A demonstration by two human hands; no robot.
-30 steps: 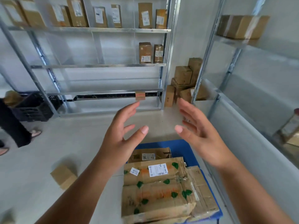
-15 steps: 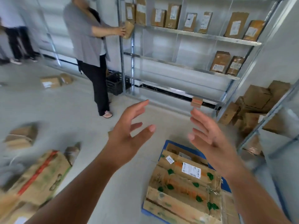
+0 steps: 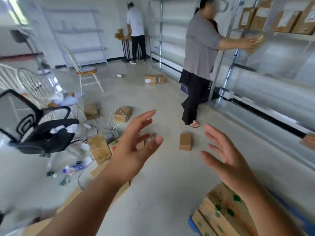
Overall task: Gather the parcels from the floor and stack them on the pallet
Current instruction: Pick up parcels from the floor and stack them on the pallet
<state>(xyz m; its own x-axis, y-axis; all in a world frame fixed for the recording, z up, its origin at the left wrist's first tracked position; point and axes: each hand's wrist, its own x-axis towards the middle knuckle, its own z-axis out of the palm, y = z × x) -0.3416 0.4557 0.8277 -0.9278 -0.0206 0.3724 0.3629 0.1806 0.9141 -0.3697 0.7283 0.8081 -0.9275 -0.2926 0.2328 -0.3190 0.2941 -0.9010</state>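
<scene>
My left hand [image 3: 134,150] and my right hand [image 3: 225,157] are raised in front of me, fingers spread, holding nothing. Cardboard parcels lie scattered on the grey floor: a small upright box [image 3: 185,142] between my hands, a box [image 3: 99,149] left of my left hand, a tied box [image 3: 123,114] and another [image 3: 91,110] farther back, and two [image 3: 150,79] near the far shelves. At the bottom right, stacked parcels with green marks [image 3: 225,213] sit on the blue pallet [image 3: 192,221], partly hidden by my right forearm.
A person in grey [image 3: 199,65] stands at the metal shelving [image 3: 272,86] on the right, placing a parcel. Another person [image 3: 136,31] stands at the back. A black office chair [image 3: 40,126], white chairs [image 3: 85,70], cables and clutter [image 3: 71,169] fill the left.
My view has swung left, away from the pallet and toward the open floor with the scattered parcels. Both hands stay raised and hold nothing.
</scene>
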